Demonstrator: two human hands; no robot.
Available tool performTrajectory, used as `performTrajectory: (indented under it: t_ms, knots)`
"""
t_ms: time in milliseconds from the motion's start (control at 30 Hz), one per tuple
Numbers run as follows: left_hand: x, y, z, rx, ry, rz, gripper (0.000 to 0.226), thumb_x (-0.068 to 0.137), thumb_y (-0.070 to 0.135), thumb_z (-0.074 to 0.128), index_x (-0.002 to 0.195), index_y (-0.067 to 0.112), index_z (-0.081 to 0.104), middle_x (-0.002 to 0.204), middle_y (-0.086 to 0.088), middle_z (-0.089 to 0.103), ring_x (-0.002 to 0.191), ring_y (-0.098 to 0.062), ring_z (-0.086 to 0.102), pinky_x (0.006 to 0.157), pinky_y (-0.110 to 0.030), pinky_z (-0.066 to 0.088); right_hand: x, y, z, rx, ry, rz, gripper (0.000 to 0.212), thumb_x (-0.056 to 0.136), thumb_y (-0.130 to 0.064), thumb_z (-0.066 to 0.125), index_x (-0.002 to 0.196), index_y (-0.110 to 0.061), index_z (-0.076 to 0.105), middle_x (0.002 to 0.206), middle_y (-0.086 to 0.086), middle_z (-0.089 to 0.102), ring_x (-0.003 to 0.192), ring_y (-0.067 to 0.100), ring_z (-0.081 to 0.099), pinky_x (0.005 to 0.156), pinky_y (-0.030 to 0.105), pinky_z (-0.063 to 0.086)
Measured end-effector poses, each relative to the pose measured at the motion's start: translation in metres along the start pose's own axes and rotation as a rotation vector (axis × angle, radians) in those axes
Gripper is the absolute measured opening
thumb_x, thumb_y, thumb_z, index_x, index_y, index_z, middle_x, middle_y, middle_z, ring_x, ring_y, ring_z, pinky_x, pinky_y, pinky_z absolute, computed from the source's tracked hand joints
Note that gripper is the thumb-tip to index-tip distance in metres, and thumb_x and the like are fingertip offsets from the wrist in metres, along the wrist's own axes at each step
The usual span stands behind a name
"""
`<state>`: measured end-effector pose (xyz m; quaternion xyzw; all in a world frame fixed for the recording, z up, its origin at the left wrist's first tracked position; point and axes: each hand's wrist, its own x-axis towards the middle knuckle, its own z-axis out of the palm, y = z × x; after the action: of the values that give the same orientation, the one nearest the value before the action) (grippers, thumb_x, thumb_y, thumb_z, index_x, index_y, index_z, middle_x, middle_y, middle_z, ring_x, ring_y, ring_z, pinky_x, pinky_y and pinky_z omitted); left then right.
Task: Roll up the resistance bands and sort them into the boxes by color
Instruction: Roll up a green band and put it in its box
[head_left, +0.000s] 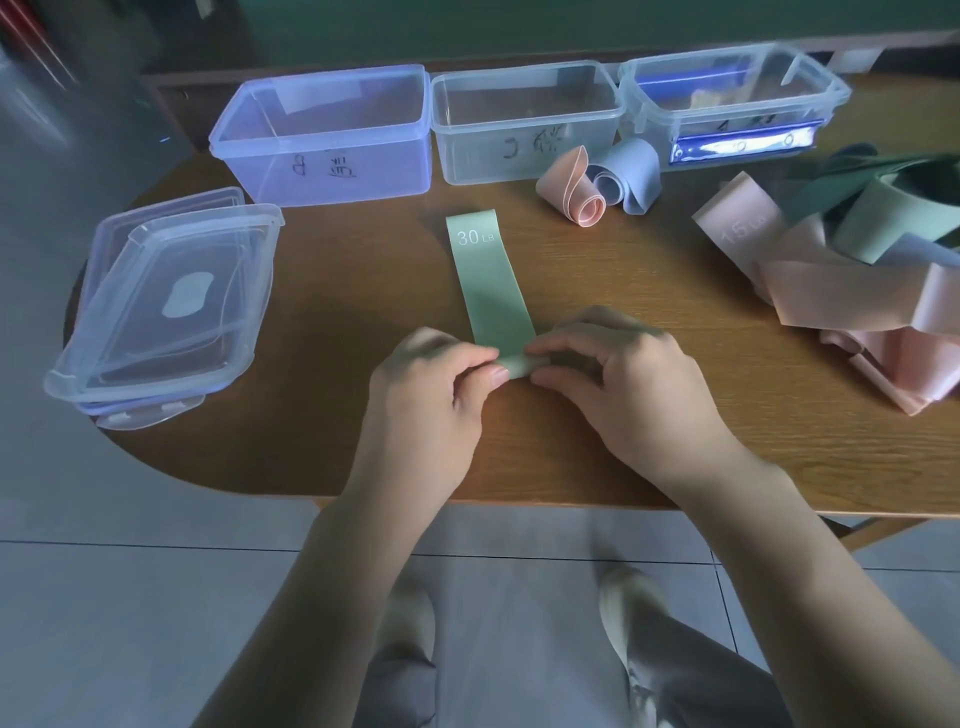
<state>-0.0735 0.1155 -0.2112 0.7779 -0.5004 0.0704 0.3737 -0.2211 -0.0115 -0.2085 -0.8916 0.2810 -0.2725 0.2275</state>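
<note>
Here the green band (488, 283) marked "30 LB" lies flat on the tabletop (332, 291) in the middle of the frame, running from the centre down to the hands. The left hand (434, 379) and right hand (618, 374) both pinch its near end, fingers and thumbs curled round the first small fold, so each grip is closed on the band with no slack showing between them.

The roll looks barely begun: only one turn, by my reading. To do it well, the first turn probably wants to be tight and square to the band's edges, since a skewed start would likely cone out as it grows. Both thumbs could push evenly while the fingertips hold the roll down, walking it toward the printed end in the upper middle of the frame. The flat length should stay straight and lie smooth ahead of the roll.

A pink roll (571, 189) and a blue roll (626, 174) sit just beside each other in front of the boxes and seem to be loosening, so a springy band may unroll once let go; keeping hold until it is inside its box would help.

Three clear boxes stand along the top: the left box (322, 150), the middle box (524, 135) and the right box (727, 98). Their handwritten labels are too unclear to say which takes green. More unrolled bands (841, 275) are heaped at the right edge, and lids (166, 306) are stacked at the left.
</note>
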Motion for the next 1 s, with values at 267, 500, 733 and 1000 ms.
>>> performTrajectory:
  t_ms: [267,500,733,1000]
  knots:
    - [-0.002,0.004,-0.004,-0.052,-0.012,-0.013,0.01,0.09,0.018,0.076,0.1,0.017,0.075,0.093,0.007,0.071,0.085,-0.004,0.058,0.071,-0.007,0.046,0.007,0.0,0.002,-0.047,-0.018,0.013,0.015,0.092,-0.036,0.071,0.106,-0.034,0.076,0.113,-0.018,0.067,0.097,0.014,0.065,0.062,0.02,0.037]
    - [0.004,0.003,-0.001,-0.021,-0.05,-0.074,0.018,0.087,0.023,0.079,0.104,0.02,0.076,0.095,0.008,0.072,0.075,0.002,0.054,0.071,0.0,0.04,0.007,0.002,0.004,-0.076,0.014,-0.038,0.023,0.091,-0.038,0.072,0.113,-0.036,0.075,0.115,-0.018,0.068,0.096,0.014,0.067,0.067,0.023,0.044]
    - [0.004,0.001,-0.001,-0.028,-0.034,-0.039,0.014,0.087,0.012,0.077,0.102,0.014,0.076,0.095,0.003,0.069,0.083,0.002,0.053,0.075,-0.003,0.041,0.005,0.004,0.006,-0.037,0.013,-0.005,0.021,0.088,-0.038,0.074,0.109,-0.036,0.077,0.111,-0.018,0.066,0.095,0.011,0.064,0.067,0.026,0.045]
    - [-0.021,0.01,-0.008,-0.044,-0.025,0.012,0.011,0.088,0.009,0.076,0.099,0.01,0.075,0.092,-0.001,0.07,0.08,-0.011,0.061,0.072,-0.027,0.051,-0.019,0.006,-0.003,0.123,-0.024,-0.038,0.03,0.086,-0.045,0.066,0.108,-0.03,0.079,0.104,-0.015,0.064,0.091,0.011,0.065,0.078,0.042,0.056]
